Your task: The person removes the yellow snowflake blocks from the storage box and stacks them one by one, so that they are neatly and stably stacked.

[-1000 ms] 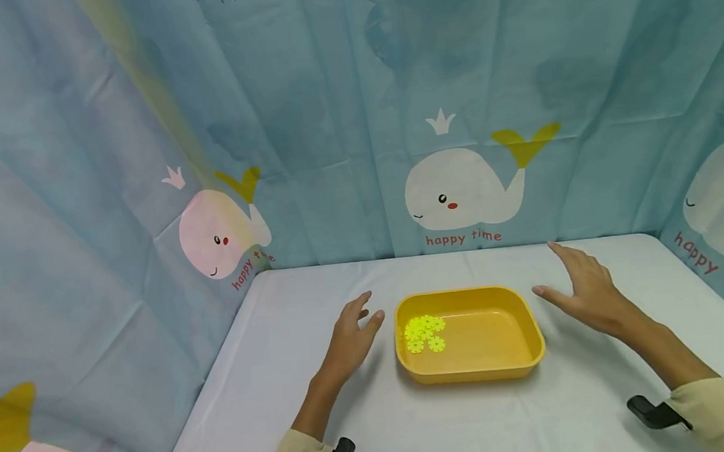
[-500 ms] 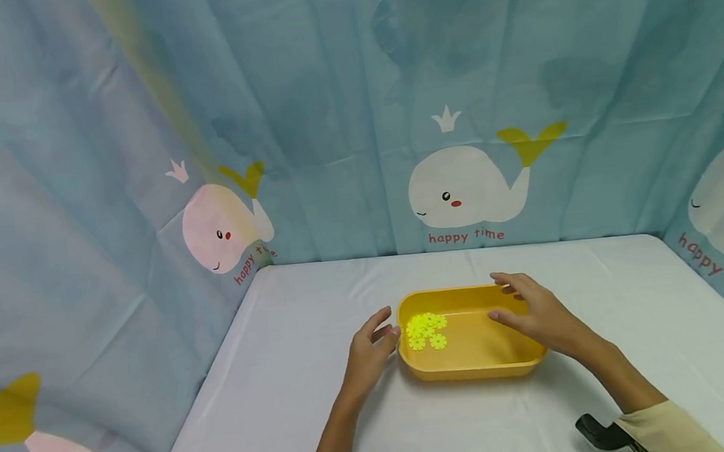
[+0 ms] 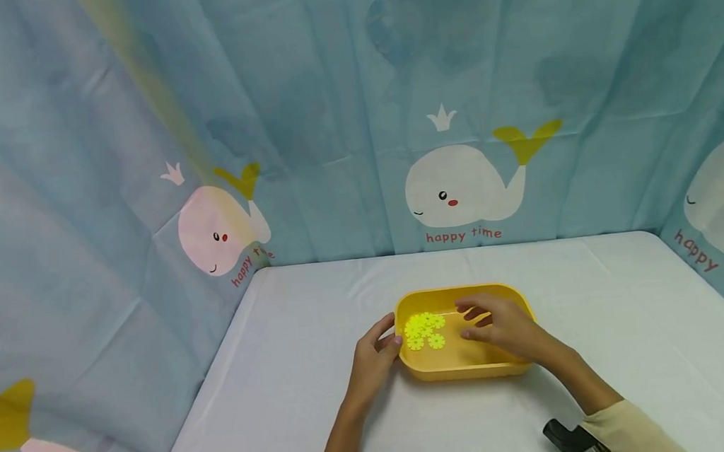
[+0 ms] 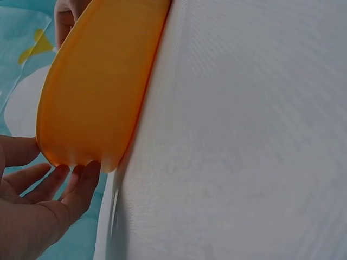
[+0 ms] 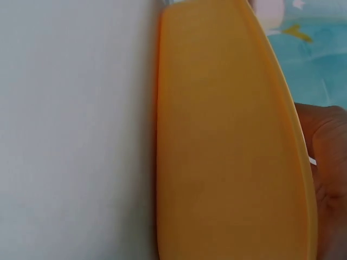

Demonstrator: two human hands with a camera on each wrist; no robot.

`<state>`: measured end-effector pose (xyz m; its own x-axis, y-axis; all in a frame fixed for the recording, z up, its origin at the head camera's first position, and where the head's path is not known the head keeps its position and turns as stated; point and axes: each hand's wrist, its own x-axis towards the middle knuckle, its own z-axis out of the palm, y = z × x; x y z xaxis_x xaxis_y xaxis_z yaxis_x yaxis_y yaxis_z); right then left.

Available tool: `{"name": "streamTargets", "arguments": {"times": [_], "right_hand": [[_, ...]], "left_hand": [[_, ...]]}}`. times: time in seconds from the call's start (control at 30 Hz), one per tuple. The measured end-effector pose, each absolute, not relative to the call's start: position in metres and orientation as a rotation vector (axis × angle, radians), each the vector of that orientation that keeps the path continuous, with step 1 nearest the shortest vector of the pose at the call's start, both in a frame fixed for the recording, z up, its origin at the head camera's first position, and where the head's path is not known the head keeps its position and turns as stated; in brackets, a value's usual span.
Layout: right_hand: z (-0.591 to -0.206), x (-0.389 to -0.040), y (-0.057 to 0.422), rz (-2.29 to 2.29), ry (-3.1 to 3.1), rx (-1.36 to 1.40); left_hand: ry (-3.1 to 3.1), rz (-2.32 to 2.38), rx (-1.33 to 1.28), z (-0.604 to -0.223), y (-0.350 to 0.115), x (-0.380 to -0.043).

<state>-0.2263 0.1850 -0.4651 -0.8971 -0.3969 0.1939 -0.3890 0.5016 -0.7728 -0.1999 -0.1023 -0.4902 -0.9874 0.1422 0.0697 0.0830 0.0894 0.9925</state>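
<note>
From left to right in the head view, a blue curtain (image 3: 315, 116) with whale prints hangs beyond a surface (image 3: 274, 403) draped in white cloth. A person's left hand (image 3: 372, 360) stands at nine o'clock to a yellow tray (image 3: 469, 372), which sits on the surface at about five o'clock from the view's centre. This hand's fingers are apart and gently bent, touching the tray's left end from outside. The left wrist view shows the contact better: the thumb (image 4: 19, 149) meets the upper rim, while the fingertips (image 4: 89, 170) rest lower, along the outer wall.

Inside the tray, toward nine o'clock, lies a cluster of bright yellow flower-shaped pieces (image 3: 424, 329); some overlap. Only the head view shows them, since both wrist views look at the tray's outer wall.

Next comes the right hand (image 3: 504, 328), reaching over the tray's right half from about four o'clock. Its fingers are loosely curled, thumb apart, with nothing in hold, and point toward the pieces without touching them. The right wrist view shows part of this hand beyond the rim, its fingertips hidden, so contact with the tray floor cannot be told. At five o'clock from the tray are a beige sleeve (image 3: 633, 432) and a black wrist device (image 3: 570, 436).
</note>
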Motion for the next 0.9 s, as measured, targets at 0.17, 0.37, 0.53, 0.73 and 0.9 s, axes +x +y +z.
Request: {"name": "streamTargets", "arguments": {"times": [0.17,0.37,0.53,0.73,0.9], "right_hand": [[-0.467,-0.230,0.173,-1.398,2.644,-0.735],[-0.468,-0.236,0.159,-1.331,2.610,-0.713],[-0.468,-0.239,0.150,-1.308,2.573,-0.705],[-0.469,-0.240,0.144,-1.276,2.554,-0.672],[-0.472,-0.243,0.142,-1.232,2.563,-0.674]], "left_hand": [[2.275,2.087,0.213,-0.490,-0.103,-0.201],[2.286,2.060,0.192,-0.490,-0.105,-0.202],[2.299,2.044,0.190,-0.492,-0.105,-0.207],[2.309,2.047,0.137,-0.492,-0.102,-0.214],[2.290,2.055,0.121,-0.492,-0.102,-0.218]]}}
